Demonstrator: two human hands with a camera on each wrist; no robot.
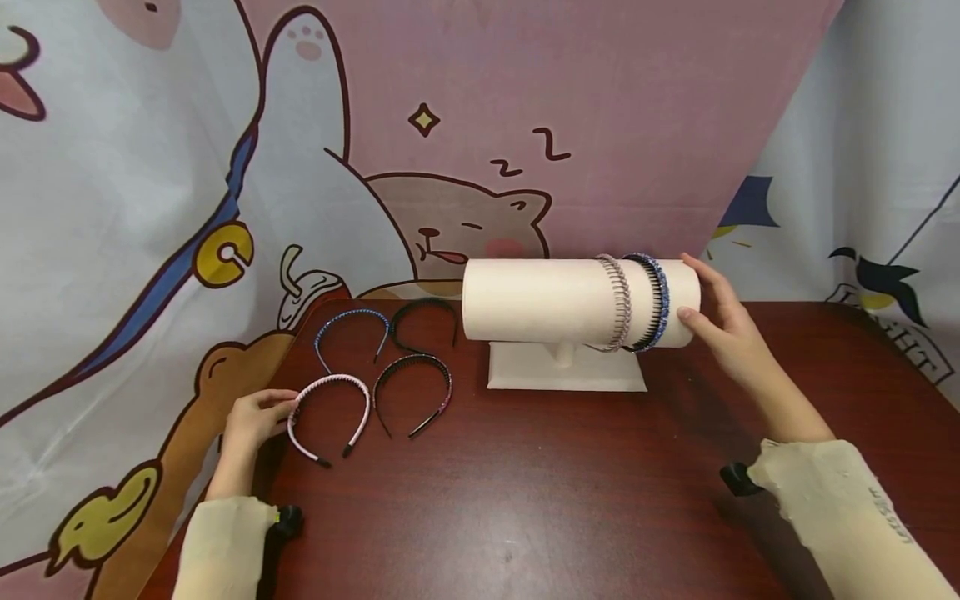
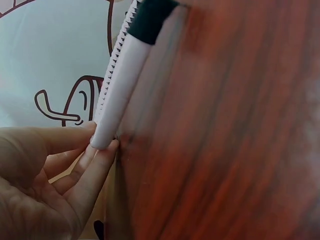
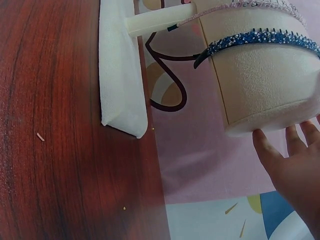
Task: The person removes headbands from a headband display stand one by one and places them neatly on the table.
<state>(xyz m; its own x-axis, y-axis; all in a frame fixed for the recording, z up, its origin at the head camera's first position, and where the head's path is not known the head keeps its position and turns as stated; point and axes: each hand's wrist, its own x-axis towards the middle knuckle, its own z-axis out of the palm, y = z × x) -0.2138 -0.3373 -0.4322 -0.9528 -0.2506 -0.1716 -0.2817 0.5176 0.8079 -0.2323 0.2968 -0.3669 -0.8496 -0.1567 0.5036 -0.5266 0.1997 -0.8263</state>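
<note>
At the left, my left hand (image 1: 258, 417) pinches a pale pink headband (image 1: 330, 380) by its side, thumb and fingertips on the band. In the left wrist view, the headband (image 2: 120, 80) shows small teeth and a dark tip. My right hand (image 1: 723, 325) holds the right end of a white roll-shaped headband stand (image 1: 540, 296), thumb in front and fingers over the far edge. A blue sparkly headband (image 1: 660, 304) and a pinkish wavy headband (image 1: 621, 304) are fitted round the roll near that hand.
Beside the pink headband lie a blue headband (image 1: 352, 313), a black headband (image 1: 423, 302) and a dark headband with a pinkish side (image 1: 448, 379). The stand's flat base (image 1: 525, 371) rests on the brown table (image 1: 525, 500). A cartoon-printed cloth (image 1: 637, 108) hangs behind.
</note>
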